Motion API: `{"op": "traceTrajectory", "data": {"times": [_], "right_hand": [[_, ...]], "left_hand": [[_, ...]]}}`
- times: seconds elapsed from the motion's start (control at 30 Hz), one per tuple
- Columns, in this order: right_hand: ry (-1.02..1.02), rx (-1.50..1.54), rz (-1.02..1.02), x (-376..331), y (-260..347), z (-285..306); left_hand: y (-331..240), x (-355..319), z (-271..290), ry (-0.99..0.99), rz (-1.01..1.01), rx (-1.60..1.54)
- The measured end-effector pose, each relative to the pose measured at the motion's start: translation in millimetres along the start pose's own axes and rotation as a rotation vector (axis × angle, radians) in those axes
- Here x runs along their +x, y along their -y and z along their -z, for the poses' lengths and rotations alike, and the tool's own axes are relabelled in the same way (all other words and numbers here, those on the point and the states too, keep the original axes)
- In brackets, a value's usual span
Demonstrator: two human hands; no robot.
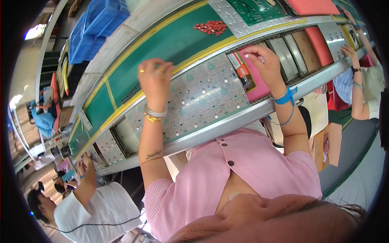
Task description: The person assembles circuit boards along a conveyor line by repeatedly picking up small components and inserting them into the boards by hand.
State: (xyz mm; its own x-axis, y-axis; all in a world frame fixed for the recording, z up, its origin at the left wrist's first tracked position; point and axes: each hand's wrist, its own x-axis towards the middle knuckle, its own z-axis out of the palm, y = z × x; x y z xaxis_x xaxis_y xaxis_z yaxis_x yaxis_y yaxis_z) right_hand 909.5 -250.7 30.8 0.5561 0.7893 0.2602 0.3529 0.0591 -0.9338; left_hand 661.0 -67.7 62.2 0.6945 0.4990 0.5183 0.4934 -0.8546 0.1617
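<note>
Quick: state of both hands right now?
Left hand: curled, blurred; can't tell if it holds anything.
Right hand: partly curled; can't tell either.

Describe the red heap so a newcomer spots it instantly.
Past the large circuit board lies a long green mat edged in yellow. Toward its right end, beside the silver sheet, sits the red heap of small loose pieces. Unlike the slim black parts farther left, it is bright red.

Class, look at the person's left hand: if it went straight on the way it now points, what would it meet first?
Probably the green work surface ahead of the left hand. The fingers are blurred and their height is unclear, so it might pass over instead.
</note>
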Motion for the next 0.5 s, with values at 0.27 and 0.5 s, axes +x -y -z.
{"op": "traceTrajectory", "data": {"times": [0.27, 0.5], "right_hand": [[0.237, -0.51, 0.516, -14, 17, -26], [0.349, -0.642, 0.483, -20, 5, -31]], "left_hand": [[65, -28, -1, 0.144, 0.169, 0.221], [65, -22, -2, 0.146, 0.193, 0.299]]}}
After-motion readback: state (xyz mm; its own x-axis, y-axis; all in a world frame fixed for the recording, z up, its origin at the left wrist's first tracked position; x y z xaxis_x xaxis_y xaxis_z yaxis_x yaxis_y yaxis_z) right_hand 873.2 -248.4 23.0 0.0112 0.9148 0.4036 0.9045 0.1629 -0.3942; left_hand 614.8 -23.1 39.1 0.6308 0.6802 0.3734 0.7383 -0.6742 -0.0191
